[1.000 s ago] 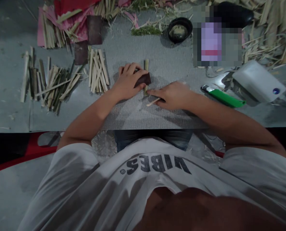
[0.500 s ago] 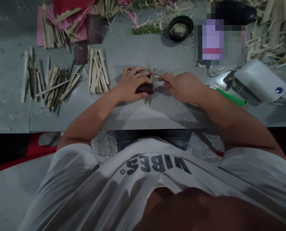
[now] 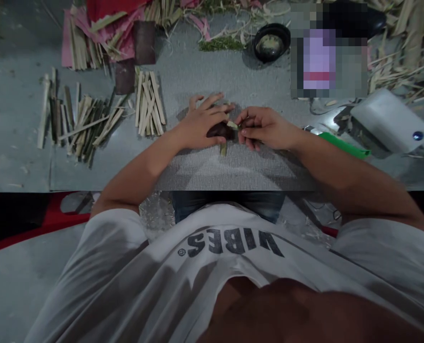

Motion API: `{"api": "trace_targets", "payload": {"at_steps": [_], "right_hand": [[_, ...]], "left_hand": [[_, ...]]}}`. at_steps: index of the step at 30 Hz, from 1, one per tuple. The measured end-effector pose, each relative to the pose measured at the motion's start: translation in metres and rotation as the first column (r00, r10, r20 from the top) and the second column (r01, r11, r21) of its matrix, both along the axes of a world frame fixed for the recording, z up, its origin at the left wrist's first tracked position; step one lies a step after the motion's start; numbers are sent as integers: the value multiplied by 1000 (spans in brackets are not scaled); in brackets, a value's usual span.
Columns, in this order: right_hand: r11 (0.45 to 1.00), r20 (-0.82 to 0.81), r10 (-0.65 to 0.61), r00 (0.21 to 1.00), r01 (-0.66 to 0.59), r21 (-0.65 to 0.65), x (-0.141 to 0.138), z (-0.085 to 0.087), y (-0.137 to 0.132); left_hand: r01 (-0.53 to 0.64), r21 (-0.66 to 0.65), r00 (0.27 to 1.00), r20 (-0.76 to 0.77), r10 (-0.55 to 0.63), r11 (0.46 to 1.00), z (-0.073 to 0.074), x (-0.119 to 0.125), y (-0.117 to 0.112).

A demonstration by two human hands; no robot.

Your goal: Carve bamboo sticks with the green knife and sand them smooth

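My left hand (image 3: 201, 126) lies palm down with its fingers spread over a dark brown sheet-like piece (image 3: 219, 130), which looks like sandpaper. Under that piece runs a flat pale-green bamboo strip (image 3: 223, 149), its lower end showing below my thumb. Close by on the right, my right hand (image 3: 260, 127) pinches a short pale sliver (image 3: 232, 125) between thumb and fingers. The sliver's tip points toward the brown piece; whether they touch I cannot tell. Most of the bamboo strip is hidden by my left hand.
Bamboo sticks lie in a neat bundle (image 3: 149, 105) and a looser pile (image 3: 86, 126) on the left. Two brown sheets (image 3: 145, 43) are behind them. A black bowl (image 3: 272, 43) stands at the back. On the right are a green-handled tool (image 3: 346, 145) and a white box-shaped device (image 3: 390, 119).
My right hand has turned and moved slightly down and left, bringing the sliver up to the brown piece. The fingers of my left hand have spread and straightened. The view has shifted slightly.
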State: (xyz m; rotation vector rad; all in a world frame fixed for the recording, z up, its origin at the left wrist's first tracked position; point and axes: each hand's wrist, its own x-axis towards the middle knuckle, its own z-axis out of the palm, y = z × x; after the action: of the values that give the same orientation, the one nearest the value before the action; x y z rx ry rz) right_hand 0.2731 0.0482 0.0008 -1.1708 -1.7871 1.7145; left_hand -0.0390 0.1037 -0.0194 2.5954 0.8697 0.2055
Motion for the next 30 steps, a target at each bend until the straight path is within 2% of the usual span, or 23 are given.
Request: {"api": "trace_targets", "payload": {"at_steps": [2,4,7,10,12,16,22,24,28,30], "right_hand": [[994,46,-33,998,28,104,0,5,-1],[961,122,-67,990,31,275,1,10,-4],[874,286,-72,956,-78,480,1,14,-7],[794,394,-36,918,-214,570,-2,8,-8],[755,460,-30,887,-281,592,-5,3,-8],[736,565,-48,824,-354,577,-9,-2,-13],[694,650,-38,759,-448,564,-9,3,-15],[698,670,-32,742,-463,547,-9,6,-14],[752,653,-35,757,-410,515,-12,11,-14],[745,670,-16,742,-438,503,-13,13,-15]], "left_hand": [[10,-34,1000,7,-10,999,0,3,1],[6,-50,1000,19,-5,999,0,6,1],[-6,-46,1000,20,7,999,-1,8,2],[5,-52,1000,14,-4,999,-2,6,6],[22,-65,999,30,-21,998,-3,2,9],[40,-96,997,65,-34,995,-2,-4,13],[29,-101,999,35,-25,994,6,-3,10],[22,-99,999,39,-18,995,8,-2,9],[12,-89,1000,24,-10,996,9,-3,11],[6,-103,1000,17,-4,995,8,-3,12]]}}
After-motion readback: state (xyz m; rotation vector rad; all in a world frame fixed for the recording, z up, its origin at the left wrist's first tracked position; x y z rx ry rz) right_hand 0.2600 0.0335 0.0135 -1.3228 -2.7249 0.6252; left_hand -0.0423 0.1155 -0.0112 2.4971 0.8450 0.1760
